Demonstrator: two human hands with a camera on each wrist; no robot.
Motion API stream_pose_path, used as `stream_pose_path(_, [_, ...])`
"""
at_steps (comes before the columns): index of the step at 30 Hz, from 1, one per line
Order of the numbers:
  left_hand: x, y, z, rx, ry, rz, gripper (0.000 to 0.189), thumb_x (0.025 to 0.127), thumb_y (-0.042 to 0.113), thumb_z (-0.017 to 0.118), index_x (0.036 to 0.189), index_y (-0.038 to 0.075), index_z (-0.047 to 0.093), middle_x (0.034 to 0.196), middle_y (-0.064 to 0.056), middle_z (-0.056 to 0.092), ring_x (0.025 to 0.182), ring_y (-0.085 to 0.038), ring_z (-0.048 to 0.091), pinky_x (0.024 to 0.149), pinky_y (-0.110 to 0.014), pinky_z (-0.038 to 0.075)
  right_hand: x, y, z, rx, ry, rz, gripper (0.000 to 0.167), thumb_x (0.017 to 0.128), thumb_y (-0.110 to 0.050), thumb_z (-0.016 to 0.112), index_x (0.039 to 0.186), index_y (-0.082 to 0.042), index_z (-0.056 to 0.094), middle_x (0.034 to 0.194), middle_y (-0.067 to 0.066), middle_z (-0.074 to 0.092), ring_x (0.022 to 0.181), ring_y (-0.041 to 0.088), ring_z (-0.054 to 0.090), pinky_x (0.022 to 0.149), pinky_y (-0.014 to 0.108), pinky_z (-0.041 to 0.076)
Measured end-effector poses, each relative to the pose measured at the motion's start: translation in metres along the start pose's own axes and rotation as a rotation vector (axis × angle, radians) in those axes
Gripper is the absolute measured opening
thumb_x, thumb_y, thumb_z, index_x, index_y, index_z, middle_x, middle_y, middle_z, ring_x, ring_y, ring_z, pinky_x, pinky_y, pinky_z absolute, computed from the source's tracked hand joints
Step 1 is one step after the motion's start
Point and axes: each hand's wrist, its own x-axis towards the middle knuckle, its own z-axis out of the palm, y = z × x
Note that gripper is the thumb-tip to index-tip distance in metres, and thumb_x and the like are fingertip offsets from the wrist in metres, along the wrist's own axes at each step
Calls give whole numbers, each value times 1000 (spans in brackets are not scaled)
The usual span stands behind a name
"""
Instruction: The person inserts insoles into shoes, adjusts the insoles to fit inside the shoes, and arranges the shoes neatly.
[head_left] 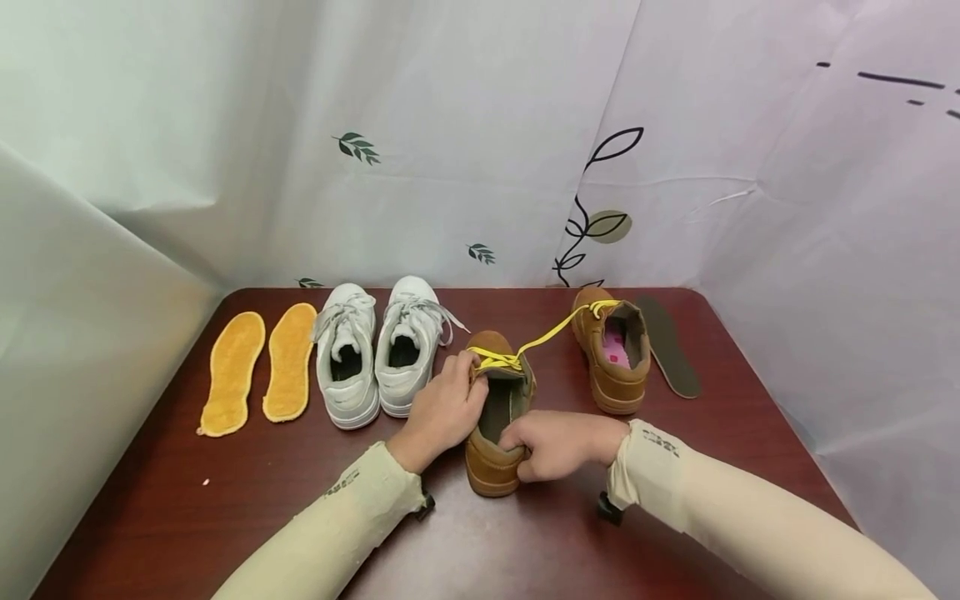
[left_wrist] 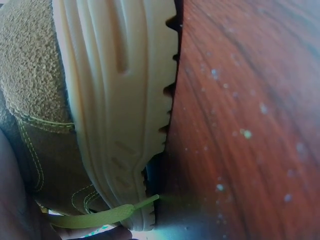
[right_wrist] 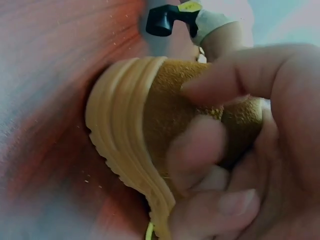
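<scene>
A brown suede shoe (head_left: pixel 489 467) with a light rubber sole stands on the table, toe pointing away. My left hand (head_left: pixel 446 408) grips its left side near the tongue and yellow laces (head_left: pixel 498 358). At the heel, my right hand (head_left: pixel 558 446) pinches the collar, fingers curled over its edge. The left wrist view shows the ridged sole (left_wrist: pixel 112 100) against the tabletop and a loose lace end (left_wrist: pixel 100 218). In the right wrist view, the heel (right_wrist: pixel 170 110) sits beside the curled fingers (right_wrist: pixel 200 145). Part of the shoe's inside is hidden by the hands.
White sneakers (head_left: pixel 348 358) stand to the left, beside two orange-yellow insoles (head_left: pixel 232 375). At right are the matching brown shoe (head_left: pixel 618 387), with a pink insole inside, and a dark flat insole (head_left: pixel 673 358). A yellow lace stretches between the brown shoes. White curtains surround the table (head_left: pixel 187 533).
</scene>
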Motion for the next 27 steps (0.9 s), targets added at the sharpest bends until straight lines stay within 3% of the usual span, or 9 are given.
stream_pose_path(4, [0, 1, -1, 1, -12, -1, 30, 101, 40, 39, 124, 24, 50, 110, -2, 54, 74, -24, 60, 58, -40, 45, 0, -4, -1, -66, -16, 46, 19, 81, -10, 65, 71, -24, 58, 82, -11, 46, 69, 3, 41, 65, 17, 37])
stream_pose_path(9, [0, 3, -2, 6, -14, -2, 31, 102, 40, 39, 125, 24, 50, 111, -1, 54, 74, -23, 60, 58, -40, 45, 2, -11, 3, -196, 21, 137, 21, 82, -28, 68, 65, -28, 56, 81, -11, 48, 63, 4, 43, 57, 21, 38])
stream_pose_path(13, [0, 3, -2, 1, -9, -3, 32, 102, 41, 39, 126, 24, 50, 112, -1, 55, 81, -24, 62, 60, -42, 47, 4, -17, 6, -255, 55, 206, 30, 83, -41, 69, 61, -27, 54, 78, -12, 49, 58, 6, 44, 52, 26, 38])
stream_pose_path(17, [-2, 1, 0, -40, 0, -13, 35, 102, 41, 41, 131, 24, 50, 116, -4, 56, 94, -27, 64, 68, -47, 50, 5, -18, 12, -263, 122, 210, 31, 85, -53, 70, 69, -29, 61, 76, -13, 51, 60, 4, 48, 56, 27, 42])
stream_pose_path(21, [-3, -2, 3, -218, -42, -36, 46, 102, 39, 44, 145, 22, 40, 136, -14, 49, 122, -36, 55, 94, -54, 47, 1, -17, 22, -219, 231, 212, 24, 84, -50, 75, 77, -31, 63, 70, -17, 53, 60, 2, 50, 57, 26, 44])
stream_pose_path(24, [-6, -4, 2, -399, -122, -90, 66, 102, 40, 47, 157, 16, 21, 154, -23, 32, 142, -41, 36, 111, -58, 34, -2, -20, 31, -233, 309, 216, 24, 84, -46, 77, 80, -30, 60, 70, -18, 54, 60, 2, 51, 57, 28, 45])
stream_pose_path(27, [-11, -7, -1, -556, -192, -159, 80, 102, 45, 47, 160, 7, 7, 163, -24, 17, 150, -38, 19, 118, -58, 21, -4, -24, 37, -286, 362, 218, 27, 85, -44, 76, 81, -27, 56, 74, -17, 52, 61, 2, 50, 56, 30, 45])
